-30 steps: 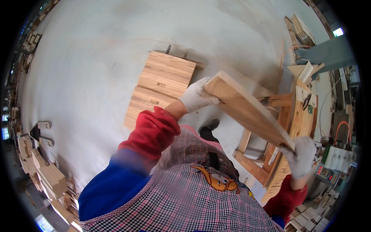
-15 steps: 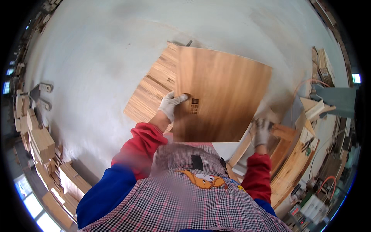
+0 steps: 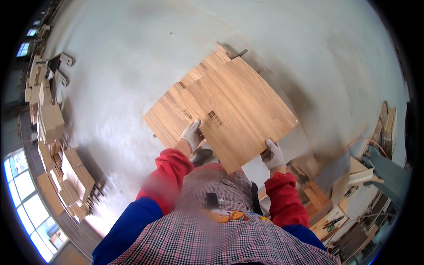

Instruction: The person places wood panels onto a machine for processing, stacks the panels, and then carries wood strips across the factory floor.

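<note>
A square wooden panel (image 3: 247,101) with a dark printed mark is held flat in front of me, tilted clockwise. My left hand (image 3: 192,135), in a whitish glove, grips its left edge. At the near right edge my right hand (image 3: 274,155), also gloved, pinches the panel with the thumb on top; its other fingers are mostly hidden beneath. Under and to the left of this panel lie other striped wooden panels (image 3: 165,110), one bearing a similar mark. The held panel covers part of them, and I cannot tell whether it touches them.
Stacked boards (image 3: 51,123) line the left side, near a pallet jack's forks (image 3: 66,59). At the lower right stands a wooden bench (image 3: 324,221) with small tools, beside a grey-green machine part (image 3: 384,170). More boards (image 3: 388,128) lean at the far right. A dark shoe (image 3: 202,157) shows below.
My right hand has come from the wooden frame on the right to the panel's near edge. The panel has turned and lowered over the other panels. The view has shifted.
</note>
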Demonstrator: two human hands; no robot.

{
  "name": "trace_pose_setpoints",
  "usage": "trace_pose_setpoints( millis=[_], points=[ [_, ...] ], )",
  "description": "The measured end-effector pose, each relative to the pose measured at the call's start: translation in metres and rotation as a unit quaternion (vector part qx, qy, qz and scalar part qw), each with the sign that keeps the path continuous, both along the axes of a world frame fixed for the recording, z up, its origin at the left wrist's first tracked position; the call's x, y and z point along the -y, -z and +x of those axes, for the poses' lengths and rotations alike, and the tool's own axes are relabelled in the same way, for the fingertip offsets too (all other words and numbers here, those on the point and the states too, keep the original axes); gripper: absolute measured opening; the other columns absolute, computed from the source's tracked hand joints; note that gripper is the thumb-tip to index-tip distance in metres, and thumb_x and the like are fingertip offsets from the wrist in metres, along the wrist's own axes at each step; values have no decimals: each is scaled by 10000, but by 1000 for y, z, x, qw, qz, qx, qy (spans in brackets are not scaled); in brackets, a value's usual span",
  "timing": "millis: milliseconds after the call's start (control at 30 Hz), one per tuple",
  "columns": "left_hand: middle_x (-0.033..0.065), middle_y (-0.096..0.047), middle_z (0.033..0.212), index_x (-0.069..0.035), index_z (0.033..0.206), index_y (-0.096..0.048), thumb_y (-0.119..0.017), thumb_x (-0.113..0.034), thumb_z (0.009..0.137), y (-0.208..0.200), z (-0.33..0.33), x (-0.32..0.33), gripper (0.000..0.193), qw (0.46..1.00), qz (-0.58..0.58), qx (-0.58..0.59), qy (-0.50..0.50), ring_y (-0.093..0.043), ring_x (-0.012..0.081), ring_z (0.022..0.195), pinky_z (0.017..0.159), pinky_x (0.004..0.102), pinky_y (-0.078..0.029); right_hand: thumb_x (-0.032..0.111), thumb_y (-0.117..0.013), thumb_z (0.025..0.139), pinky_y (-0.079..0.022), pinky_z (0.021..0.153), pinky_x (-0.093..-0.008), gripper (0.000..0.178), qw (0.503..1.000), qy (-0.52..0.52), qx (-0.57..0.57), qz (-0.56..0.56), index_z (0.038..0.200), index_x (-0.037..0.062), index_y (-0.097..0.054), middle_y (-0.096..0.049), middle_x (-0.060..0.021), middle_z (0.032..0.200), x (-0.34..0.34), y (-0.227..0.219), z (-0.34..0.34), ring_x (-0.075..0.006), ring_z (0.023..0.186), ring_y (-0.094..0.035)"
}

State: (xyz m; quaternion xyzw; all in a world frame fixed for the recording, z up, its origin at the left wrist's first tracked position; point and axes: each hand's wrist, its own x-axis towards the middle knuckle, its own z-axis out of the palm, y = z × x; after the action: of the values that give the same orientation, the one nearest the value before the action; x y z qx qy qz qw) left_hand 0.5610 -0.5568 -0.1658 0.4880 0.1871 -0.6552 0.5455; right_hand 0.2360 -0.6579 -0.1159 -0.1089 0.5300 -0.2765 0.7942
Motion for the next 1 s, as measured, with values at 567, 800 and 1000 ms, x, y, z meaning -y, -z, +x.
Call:
trace_pose_setpoints(
  millis=[567, 800, 1000],
  points=[
    [60, -598, 868, -150, 915, -536, -607, -227, 827, 38, -46, -411, 137, 723, 138, -444, -511, -573, 259, 803, 731, 428, -470, 35, -625, 788, -499, 698, -326, 304, 999, -39, 14, -22, 1060, 91, -503, -581, -26, 977, 118, 137, 124, -171, 862, -588],
    [88, -589, 924, -161, 1027, -489, -628, -205, 818, 20, -90, -379, 255, 976, 180, 23, -124, -571, 285, 840, 754, 451, -460, 40, -602, 808, -500, 699, -342, 316, 998, -64, -16, 25, 1090, 109, -478, -578, -16, 991, 118, 166, 109, -173, 895, -582],
    [122, -561, 991, -133, 1141, -445, -628, -205, 821, 13, -87, -364, 376, 981, 154, 115, 4, -556, 297, 871, 795, 463, -453, 80, -568, 836, -508, 657, -356, 328, 988, -116, -98, 39, 1131, 89, -426, -574, -75, 990, 117, 195, 97, -204, 813, -601]
  ],
)
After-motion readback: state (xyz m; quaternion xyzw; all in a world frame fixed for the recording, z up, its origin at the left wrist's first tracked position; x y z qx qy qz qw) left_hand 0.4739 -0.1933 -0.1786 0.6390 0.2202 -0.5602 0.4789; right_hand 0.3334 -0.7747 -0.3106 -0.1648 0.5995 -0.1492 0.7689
